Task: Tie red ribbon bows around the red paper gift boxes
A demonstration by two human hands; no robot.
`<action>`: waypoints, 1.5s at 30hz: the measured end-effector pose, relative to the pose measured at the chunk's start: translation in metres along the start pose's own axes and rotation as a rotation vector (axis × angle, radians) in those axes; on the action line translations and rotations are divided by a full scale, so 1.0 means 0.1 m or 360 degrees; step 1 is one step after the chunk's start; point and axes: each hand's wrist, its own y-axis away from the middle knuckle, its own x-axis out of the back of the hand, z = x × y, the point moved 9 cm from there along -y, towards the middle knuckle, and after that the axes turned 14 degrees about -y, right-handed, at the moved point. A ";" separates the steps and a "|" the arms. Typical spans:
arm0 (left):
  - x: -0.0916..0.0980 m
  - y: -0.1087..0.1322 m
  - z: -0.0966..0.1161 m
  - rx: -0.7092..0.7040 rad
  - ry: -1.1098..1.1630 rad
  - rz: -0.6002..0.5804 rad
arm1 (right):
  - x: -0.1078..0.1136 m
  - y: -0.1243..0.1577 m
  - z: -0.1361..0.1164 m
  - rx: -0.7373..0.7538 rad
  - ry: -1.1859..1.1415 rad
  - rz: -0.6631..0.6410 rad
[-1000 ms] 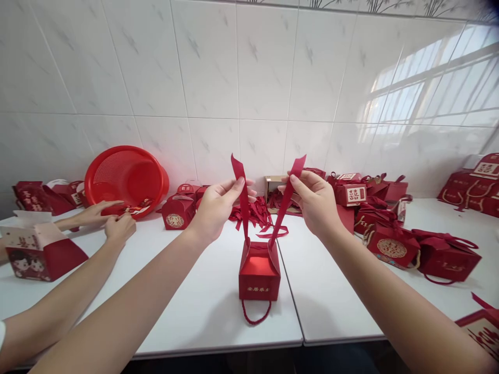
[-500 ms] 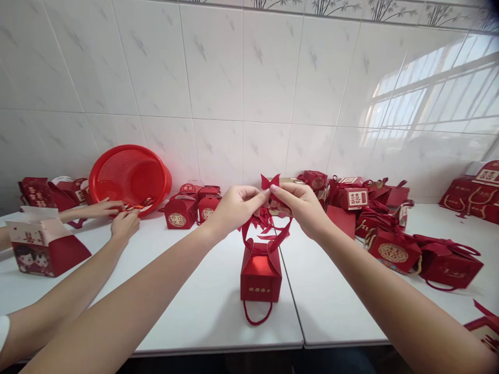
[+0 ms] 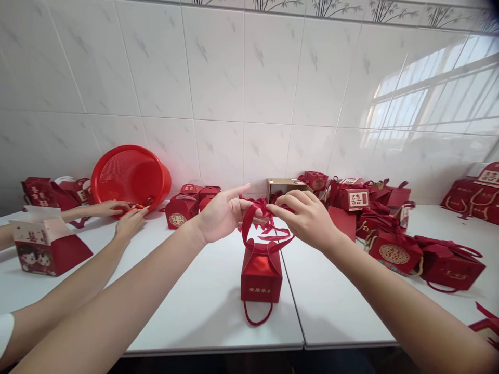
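The small glossy red cardboard box [image 3: 261, 278] stands upright on the white counter [image 3: 195, 306], centre, gold lettering facing me. Its soft red satin ribbon [image 3: 249, 231] arches upward, and the fingers of my left hand [image 3: 222, 213] and right hand [image 3: 307, 215] pinch it.

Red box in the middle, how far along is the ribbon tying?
Done: the red box stands upright on the white table, with the ribbon running up from its raised top flaps. In hand: the left hand and right hand pinch the ribbon, crossed into a loose loop above the box. Left: no tight knot or bow shows yet.
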 end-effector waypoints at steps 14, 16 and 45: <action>0.54 0.82 0.12 -0.0247 -0.1791 0.1275 | 0.15 0.87 0.51 -0.1198 -0.0667 0.0501; 0.82 1.04 -0.18 0.0124 -0.1942 0.1369 | 0.11 1.28 0.61 -0.1476 -0.0569 0.0325; 0.23 0.15 -1.35 0.0198 -0.0767 0.0756 | -1.09 1.48 0.01 -0.2134 -0.2506 -0.0005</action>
